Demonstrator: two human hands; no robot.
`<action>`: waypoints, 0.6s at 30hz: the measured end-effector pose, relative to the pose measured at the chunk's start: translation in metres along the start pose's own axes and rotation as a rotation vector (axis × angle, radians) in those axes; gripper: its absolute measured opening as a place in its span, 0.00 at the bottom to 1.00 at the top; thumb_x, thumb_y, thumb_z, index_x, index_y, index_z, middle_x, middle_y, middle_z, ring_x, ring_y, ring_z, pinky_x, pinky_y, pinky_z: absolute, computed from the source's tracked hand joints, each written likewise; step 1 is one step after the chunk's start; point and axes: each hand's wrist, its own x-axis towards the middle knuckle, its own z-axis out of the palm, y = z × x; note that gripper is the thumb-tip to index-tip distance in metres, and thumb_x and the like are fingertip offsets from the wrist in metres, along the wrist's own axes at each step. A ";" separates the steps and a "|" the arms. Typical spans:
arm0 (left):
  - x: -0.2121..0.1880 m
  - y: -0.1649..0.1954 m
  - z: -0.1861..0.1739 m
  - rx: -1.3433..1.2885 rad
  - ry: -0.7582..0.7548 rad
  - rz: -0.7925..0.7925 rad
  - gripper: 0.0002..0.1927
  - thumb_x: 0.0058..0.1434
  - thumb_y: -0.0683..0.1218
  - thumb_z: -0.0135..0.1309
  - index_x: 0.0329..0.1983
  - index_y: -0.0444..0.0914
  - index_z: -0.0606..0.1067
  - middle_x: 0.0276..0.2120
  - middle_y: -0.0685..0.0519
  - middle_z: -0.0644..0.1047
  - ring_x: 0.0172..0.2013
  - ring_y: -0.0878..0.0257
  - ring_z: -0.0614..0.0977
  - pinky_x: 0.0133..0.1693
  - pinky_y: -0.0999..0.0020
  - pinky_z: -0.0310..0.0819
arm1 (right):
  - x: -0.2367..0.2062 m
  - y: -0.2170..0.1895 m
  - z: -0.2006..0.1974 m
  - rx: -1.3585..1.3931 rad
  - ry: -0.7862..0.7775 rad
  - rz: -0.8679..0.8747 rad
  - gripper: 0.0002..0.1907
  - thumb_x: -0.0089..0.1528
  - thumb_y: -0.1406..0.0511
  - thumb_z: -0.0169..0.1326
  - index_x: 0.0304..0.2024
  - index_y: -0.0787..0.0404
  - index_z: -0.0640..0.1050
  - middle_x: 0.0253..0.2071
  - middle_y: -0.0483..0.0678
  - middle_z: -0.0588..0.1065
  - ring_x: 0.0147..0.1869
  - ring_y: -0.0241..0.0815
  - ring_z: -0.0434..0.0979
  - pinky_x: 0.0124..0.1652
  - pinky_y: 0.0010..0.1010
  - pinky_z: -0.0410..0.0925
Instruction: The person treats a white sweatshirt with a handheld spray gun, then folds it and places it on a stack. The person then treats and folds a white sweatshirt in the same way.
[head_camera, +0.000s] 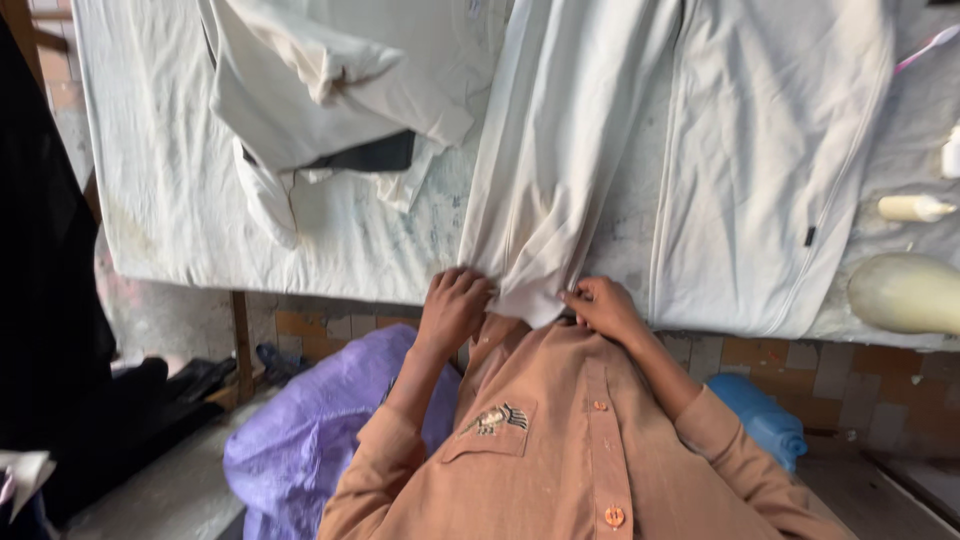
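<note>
Fingers (470, 290) of the left hand (452, 310) and right hand (600, 305) pinch the hem of pale trousers (560, 180) at the bench's (170, 200) near edge; a crumpled shirt (320, 80) lies beyond, toward the far-left corner.

Both arms extend forward from the torso, elbows bent, forearms converging toward the midline. The left hand (452, 308) is palm-down, fingers curled inward, knuckles raised, grip closed. The right hand (600, 305) lies level with it and near it, fingers flexed, thumb pressed toward the fingertips in a closed pinch grip. Long sleeves cover both arms to the wrists.
</note>
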 end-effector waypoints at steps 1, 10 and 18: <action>-0.002 -0.007 -0.001 -0.019 -0.005 -0.008 0.13 0.52 0.38 0.58 0.42 0.40 0.77 0.44 0.50 0.80 0.49 0.50 0.80 0.52 0.55 0.74 | 0.000 0.000 -0.001 -0.027 0.015 0.000 0.19 0.61 0.54 0.60 0.31 0.65 0.82 0.19 0.49 0.78 0.21 0.37 0.77 0.26 0.31 0.69; -0.043 -0.026 -0.028 0.181 0.070 -0.265 0.13 0.53 0.34 0.55 0.40 0.39 0.79 0.40 0.52 0.79 0.40 0.53 0.80 0.42 0.57 0.75 | -0.029 0.009 -0.021 -0.049 0.088 -0.018 0.16 0.62 0.53 0.59 0.34 0.60 0.83 0.22 0.48 0.80 0.26 0.40 0.81 0.32 0.32 0.70; 0.014 0.025 -0.004 -0.033 -0.048 -0.039 0.23 0.48 0.44 0.65 0.48 0.39 0.77 0.47 0.47 0.76 0.47 0.46 0.75 0.47 0.52 0.70 | -0.073 0.047 -0.085 -0.052 0.825 -0.054 0.12 0.65 0.57 0.60 0.42 0.58 0.82 0.33 0.48 0.81 0.36 0.42 0.82 0.37 0.33 0.71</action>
